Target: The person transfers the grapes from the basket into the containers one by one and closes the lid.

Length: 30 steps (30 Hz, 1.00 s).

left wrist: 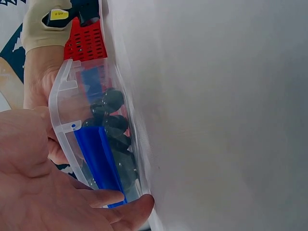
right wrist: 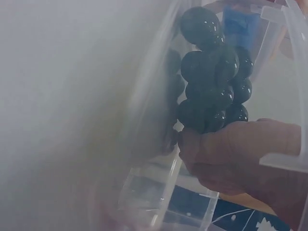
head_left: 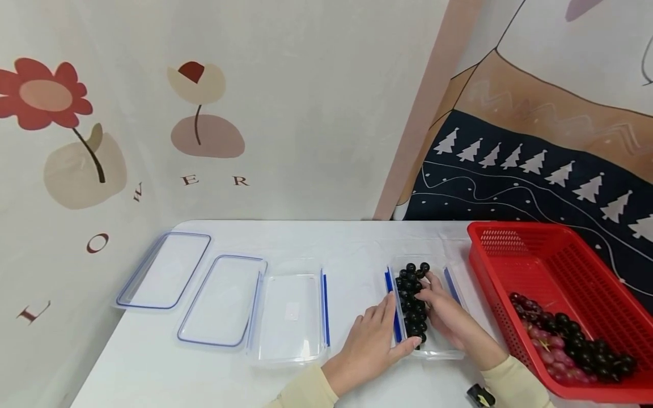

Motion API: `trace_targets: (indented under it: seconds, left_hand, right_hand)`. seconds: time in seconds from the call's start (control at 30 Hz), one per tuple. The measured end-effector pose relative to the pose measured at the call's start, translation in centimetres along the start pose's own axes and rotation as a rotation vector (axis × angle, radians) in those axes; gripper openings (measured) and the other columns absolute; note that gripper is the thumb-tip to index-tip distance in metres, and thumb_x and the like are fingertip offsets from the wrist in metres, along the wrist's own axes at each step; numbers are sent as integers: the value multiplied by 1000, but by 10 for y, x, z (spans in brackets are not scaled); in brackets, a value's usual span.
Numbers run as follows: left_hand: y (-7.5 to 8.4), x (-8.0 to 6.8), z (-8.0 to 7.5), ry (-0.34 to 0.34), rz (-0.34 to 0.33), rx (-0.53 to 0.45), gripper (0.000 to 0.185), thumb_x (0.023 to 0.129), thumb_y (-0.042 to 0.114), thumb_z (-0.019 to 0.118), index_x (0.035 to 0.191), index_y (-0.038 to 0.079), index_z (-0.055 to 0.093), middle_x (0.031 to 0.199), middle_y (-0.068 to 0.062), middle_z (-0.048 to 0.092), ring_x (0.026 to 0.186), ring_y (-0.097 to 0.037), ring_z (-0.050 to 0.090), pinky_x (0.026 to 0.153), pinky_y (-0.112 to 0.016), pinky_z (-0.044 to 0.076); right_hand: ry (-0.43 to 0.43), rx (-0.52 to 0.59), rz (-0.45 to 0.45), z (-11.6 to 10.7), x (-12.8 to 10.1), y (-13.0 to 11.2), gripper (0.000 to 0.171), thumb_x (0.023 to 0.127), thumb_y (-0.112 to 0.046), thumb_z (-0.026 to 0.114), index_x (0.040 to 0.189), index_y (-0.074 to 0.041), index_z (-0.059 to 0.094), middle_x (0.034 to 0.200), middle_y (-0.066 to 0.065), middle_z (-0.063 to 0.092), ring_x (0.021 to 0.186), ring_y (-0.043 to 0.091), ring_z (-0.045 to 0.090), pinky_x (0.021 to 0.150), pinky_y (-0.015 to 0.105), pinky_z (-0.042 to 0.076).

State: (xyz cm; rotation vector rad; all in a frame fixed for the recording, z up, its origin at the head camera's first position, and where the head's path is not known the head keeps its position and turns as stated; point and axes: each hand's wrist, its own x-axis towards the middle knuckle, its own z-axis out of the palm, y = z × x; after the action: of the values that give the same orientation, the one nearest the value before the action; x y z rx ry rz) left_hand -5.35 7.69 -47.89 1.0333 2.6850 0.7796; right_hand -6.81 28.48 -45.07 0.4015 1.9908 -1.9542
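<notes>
Inside the clear plastic box (head_left: 456,299), right-hand fingers (head_left: 427,290) clasp glossy round grapes (head_left: 412,300); left fingers (head_left: 386,313) flat.

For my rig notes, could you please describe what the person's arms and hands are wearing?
Both hands are bare, with no gloves or rings visible. The left hand and right hand emerge from cream long sleeves. A small black device with a yellow label sits at the right wrist.

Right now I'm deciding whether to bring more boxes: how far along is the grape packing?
One box has dark grapes, with the right hand on them and the left hand steadying it. The other box holds nothing, both lids lie off, and grapes remain in the basket.
</notes>
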Motion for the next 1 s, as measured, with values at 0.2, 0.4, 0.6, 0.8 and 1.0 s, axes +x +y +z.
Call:
trace_targets:
  seconds: [0.2,0.4,0.6,0.8,1.0]
  left_hand:
    - [0,1,0,2,0,1,100,109,72,42,171,-3,24,169,-21,41,146,-37,51,111,-53,50]
    - [0,0,0,2,3,6,101,109,73,42,171,-3,21,168,-21,43,146,-36,52,110,-51,50]
    - [0,-1,-1,-1,-8,-28,96,109,71,44,176,8,14,173,-18,37,146,-36,50,111,-56,49]
    - [-2,-1,-2,-9,-12,-38,97,107,73,47,177,14,14,173,-16,36,148,-37,49,113,-57,48]
    - [-3,0,-4,-32,-17,-60,103,103,77,51,177,17,12,175,-12,33,150,-36,47,116,-58,46]
  right_hand:
    - [41,-66,15,1,0,-2,99,104,-9,49,167,-3,-26,175,32,-18,162,50,-11,127,67,-4]
    - [86,-151,15,-3,0,-3,96,97,-5,48,167,8,-17,174,36,-12,162,50,-5,129,65,1]
    - [101,-130,-6,-6,-2,-4,93,94,-1,45,165,14,-12,176,35,-3,154,44,14,129,64,8]
    - [143,-168,-12,-5,-6,-3,87,107,-14,48,167,11,-9,176,34,2,162,50,13,130,61,14]
    - [193,-222,-57,-4,-10,-2,90,110,-22,50,167,10,-11,175,37,0,162,51,11,129,59,20]
